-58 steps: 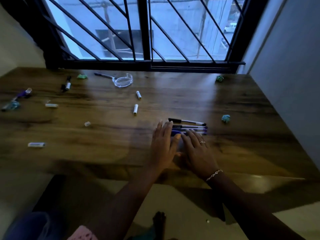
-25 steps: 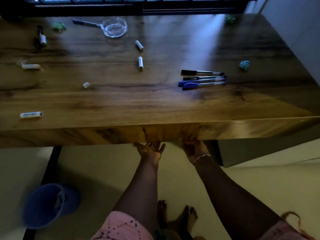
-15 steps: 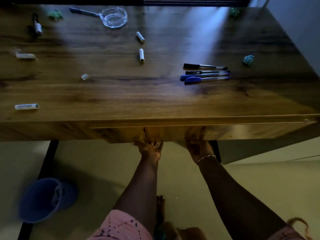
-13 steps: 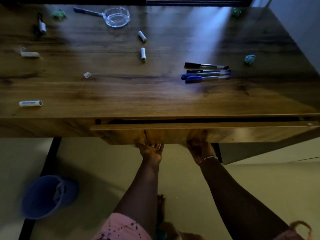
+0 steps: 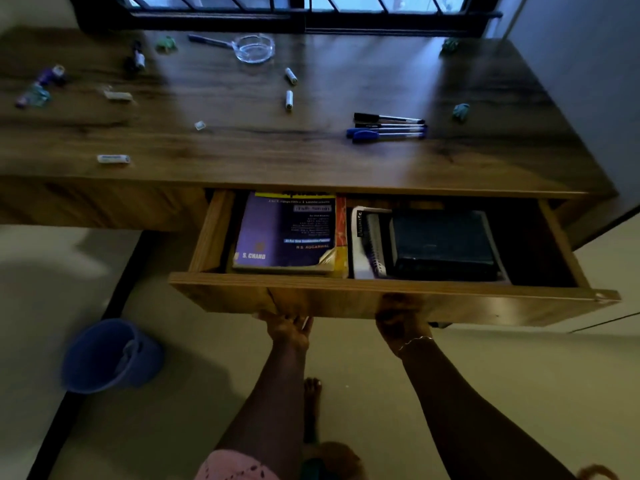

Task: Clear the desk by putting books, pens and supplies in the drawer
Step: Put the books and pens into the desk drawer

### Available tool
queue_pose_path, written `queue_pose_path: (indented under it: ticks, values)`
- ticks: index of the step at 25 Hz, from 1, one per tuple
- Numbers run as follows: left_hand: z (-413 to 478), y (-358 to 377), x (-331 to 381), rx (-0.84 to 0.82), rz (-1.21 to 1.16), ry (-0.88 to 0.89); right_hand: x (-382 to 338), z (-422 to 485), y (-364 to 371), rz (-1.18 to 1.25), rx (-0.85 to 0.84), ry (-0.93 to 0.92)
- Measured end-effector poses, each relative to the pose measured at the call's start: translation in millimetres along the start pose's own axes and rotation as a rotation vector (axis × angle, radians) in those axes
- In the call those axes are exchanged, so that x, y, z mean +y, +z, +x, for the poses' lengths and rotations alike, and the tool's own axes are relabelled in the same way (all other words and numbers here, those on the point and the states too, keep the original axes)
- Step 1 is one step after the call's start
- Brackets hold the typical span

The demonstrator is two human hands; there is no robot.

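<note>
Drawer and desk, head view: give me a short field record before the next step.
drawer: open, pulled out toward the person
left hand: grips the drawer front's lower edge
right hand: grips the same edge, further right
in drawer: purple book at left; spiral notebook under dark book at right
on desk: four pens side by side, right of centre; glass dish at back
</note>
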State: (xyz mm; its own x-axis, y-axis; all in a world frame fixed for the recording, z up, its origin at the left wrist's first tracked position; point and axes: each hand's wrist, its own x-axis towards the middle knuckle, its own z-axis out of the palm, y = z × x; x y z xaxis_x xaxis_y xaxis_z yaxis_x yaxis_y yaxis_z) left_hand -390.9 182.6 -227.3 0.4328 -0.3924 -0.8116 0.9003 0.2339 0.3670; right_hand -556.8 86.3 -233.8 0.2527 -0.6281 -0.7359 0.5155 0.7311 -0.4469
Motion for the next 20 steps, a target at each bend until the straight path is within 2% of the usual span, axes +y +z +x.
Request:
queue_pose_path:
  ticks: [4,8,11,14,18,20]
  values:
    - [-33.9,-30.3,-16.5,0.067,-0.018,0.047,17.1,-45.9,-31.0,-0.009,-0.042,0.02]
    - [-59.3,-60.4,-27.1,0.146,-0.056,0.041,36.8,-70.3,-62.0,-0.098,0.03,0.024]
    - [-81.1,-77.3,-31.9,0.201,-0.069,0.042,51.3,-91.5,-78.4,-0.177,0.04,-0.045]
    - [-100.1,-89.1,-33.8,0.208,-0.1,0.024,60.4,-107.6,-90.9,-0.165,0.07,-0.036]
    - [-105.0,-106.1,-34.2,0.205,0.052,0.01,63.5,-118.7,-96.4,-0.086,0.099,0.003]
    - [-107.1,-116.8,-38.0,0.202,0.264,0.026,64.3,-122.7,-94.3,-0.098,0.133,0.008]
